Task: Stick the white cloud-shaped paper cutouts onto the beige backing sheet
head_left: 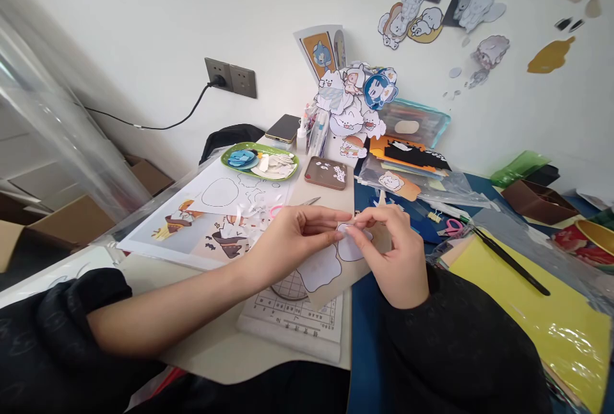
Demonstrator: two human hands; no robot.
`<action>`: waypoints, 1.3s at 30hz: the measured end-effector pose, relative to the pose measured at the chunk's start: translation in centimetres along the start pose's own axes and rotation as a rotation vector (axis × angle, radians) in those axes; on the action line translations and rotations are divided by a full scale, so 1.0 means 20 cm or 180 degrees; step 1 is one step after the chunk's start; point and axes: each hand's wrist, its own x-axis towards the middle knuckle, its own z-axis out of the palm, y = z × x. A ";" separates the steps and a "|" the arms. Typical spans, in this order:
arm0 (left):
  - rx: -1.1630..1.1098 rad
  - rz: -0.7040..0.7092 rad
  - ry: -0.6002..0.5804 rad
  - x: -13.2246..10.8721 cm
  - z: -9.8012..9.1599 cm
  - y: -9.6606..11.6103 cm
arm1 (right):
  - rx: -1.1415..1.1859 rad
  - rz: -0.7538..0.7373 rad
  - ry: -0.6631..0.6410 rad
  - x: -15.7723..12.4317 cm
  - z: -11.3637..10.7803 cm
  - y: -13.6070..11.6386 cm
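Observation:
My left hand (307,231) and my right hand (396,254) meet over the table, fingers pinched. Between their fingertips is a small white paper piece (343,228), partly hidden by the fingers. Just below lies a white paper sheet with outlined rounded shapes (322,271), on a light brown card. Under that is a printed form pad (292,318) and a round gridded piece (290,287). Scissors (311,201) with a pink handle lie behind my left hand, among white paper scraps (261,209).
A green tray (225,161) holds blue and white cutouts. Behind stand a glue bottle (302,139), a phone (283,127) and character cutouts (330,92). Black tweezers (513,262) rest on a yellow sheet (542,311) at right. Pink scissors (452,227) lie near them.

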 end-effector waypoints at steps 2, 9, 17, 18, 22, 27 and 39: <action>-0.0002 0.0006 -0.0009 0.00 0.00 0.00 | -0.0004 -0.0023 0.0000 0.00 0.00 0.00; -0.0021 -0.0025 -0.0008 0.00 -0.01 -0.01 | -0.0117 -0.0112 0.0019 0.00 0.01 0.00; -0.0106 -0.0471 0.0211 0.01 -0.01 0.03 | -0.0654 0.0115 -0.0042 0.00 -0.01 0.03; -0.0109 -0.0506 0.0232 0.01 0.00 0.04 | -0.0640 0.0141 -0.0104 0.00 -0.01 0.03; -0.0099 -0.0647 0.0274 0.01 0.00 0.04 | -0.0568 0.0186 -0.0088 0.00 -0.01 0.03; 0.0014 -0.0700 0.0255 0.01 -0.01 0.04 | -0.0563 0.0120 -0.0007 0.00 -0.02 0.02; -0.0316 -0.0959 0.0339 0.02 -0.01 0.05 | 0.0346 0.0951 0.0322 0.01 -0.05 0.08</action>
